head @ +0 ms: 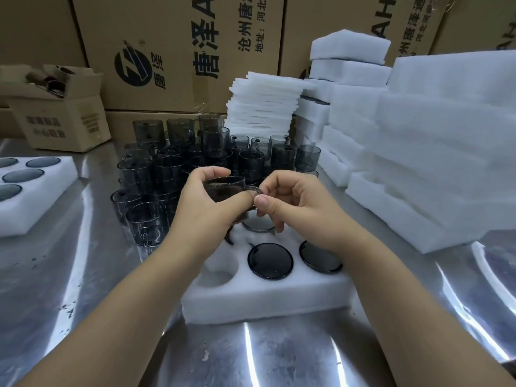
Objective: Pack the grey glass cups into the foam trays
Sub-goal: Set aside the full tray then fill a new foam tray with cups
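A grey glass cup point(223, 187) hangs above the foam tray point(259, 297) in front of me. My left hand point(206, 208) grips its body from the left. My right hand point(290, 202) pinches the cup's handle between thumb and fingers. The tray holds three cups sunk in its holes, among them one at the middle point(270, 261) and one at the right point(319, 256). Two holes on the tray's left side show bare white foam. Behind the hands stands a crowd of several loose grey cups point(178, 163), some stacked.
The shiny metal table point(83, 275) carries a filled foam tray point(36, 188) at the left. Tall stacks of foam trays point(435, 163) and thin foam sheets point(265, 101) stand at the right and back. Cardboard boxes point(178, 51) line the rear; a small open box point(61, 113) sits back left.
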